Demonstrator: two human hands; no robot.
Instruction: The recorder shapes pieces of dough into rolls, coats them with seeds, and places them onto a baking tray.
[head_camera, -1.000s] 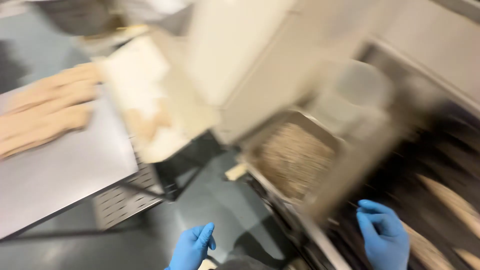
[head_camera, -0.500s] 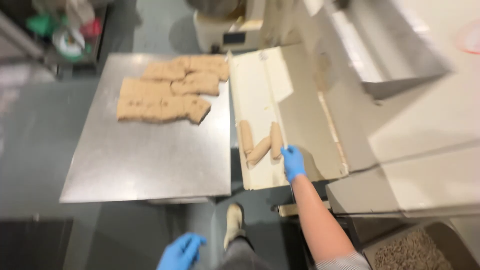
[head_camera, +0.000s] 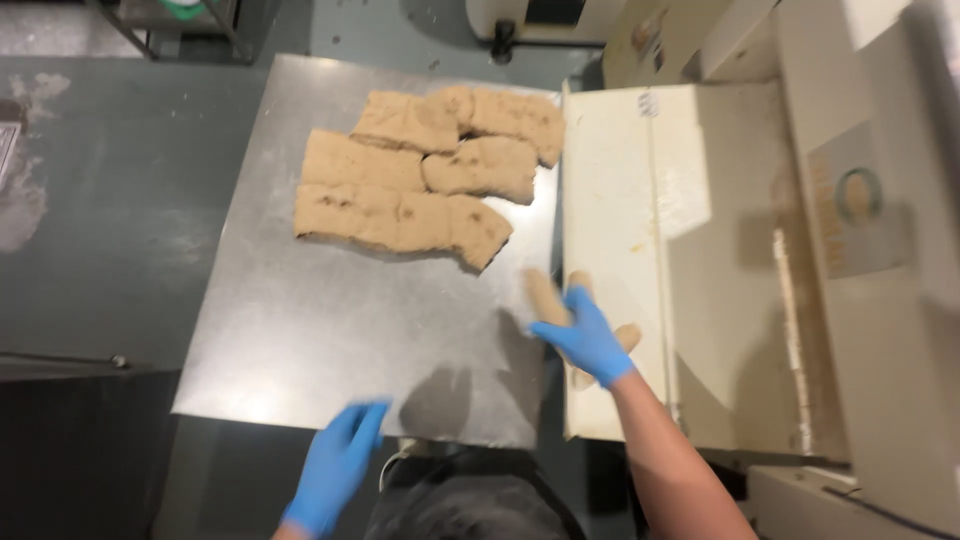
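My right hand (head_camera: 585, 338), in a blue glove, lies over a few short dough rolls (head_camera: 543, 296) at the left edge of a cream machine tray (head_camera: 700, 250), its fingers curled on them. The rolls are blurred. My left hand (head_camera: 338, 466), also gloved in blue, hovers with fingers apart at the front edge of a steel table (head_camera: 330, 330) and holds nothing. Several flat slabs of brown dough (head_camera: 410, 190) lie together on the far half of that table.
The cream machine (head_camera: 860, 200) fills the right side, with a raised housing beyond the tray. Grey floor (head_camera: 110, 230) runs along the left of the table. A dark cart frame (head_camera: 180, 20) stands at the top left. My shoe shows below the table edge.
The view has swung from the machine to the table and come closer. My right hand has drawn the dough rolls left to the tray's edge. My left hand has risen toward the table's front.
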